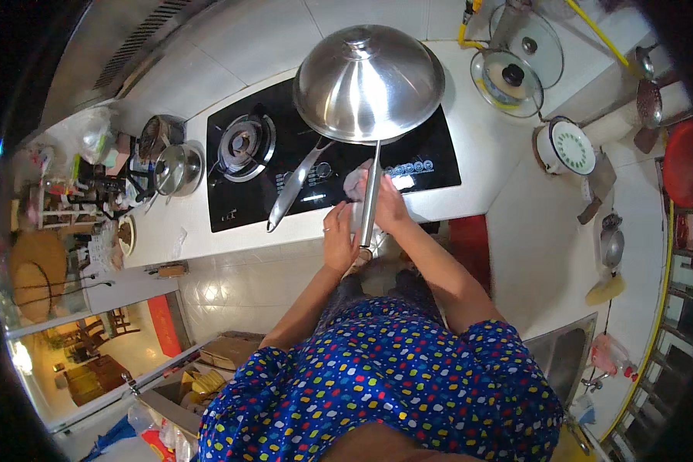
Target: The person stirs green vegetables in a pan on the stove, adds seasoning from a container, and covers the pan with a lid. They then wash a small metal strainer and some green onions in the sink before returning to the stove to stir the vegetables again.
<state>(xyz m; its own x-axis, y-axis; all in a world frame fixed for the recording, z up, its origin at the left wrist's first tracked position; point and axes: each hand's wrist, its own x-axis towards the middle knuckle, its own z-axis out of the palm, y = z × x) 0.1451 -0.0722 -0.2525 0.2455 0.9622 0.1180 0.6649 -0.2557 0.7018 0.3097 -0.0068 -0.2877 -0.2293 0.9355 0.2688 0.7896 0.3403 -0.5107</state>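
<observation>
A wok with a long steel handle (371,196) sits on the black glass gas hob (242,202), under a domed steel lid (346,86). My right hand (392,208) is just right of the handle. A greyish cloth (356,182) lies against the hob's front, and the right fingers seem to grip it, partly hidden behind the handle. My left hand (339,239), a ring on one finger, is at the counter's front edge, left of the handle, fingers slightly apart. Further left, a metal spatula-like utensil handle (294,187) slants out from under the lid.
On the hob's left is a bare burner (241,143). A small lidded pot (176,167) stands beyond it. Glass lids (528,86), a white enamel pot (572,144) and a cleaver (598,185) are to the right. The sink (563,352) is at lower right.
</observation>
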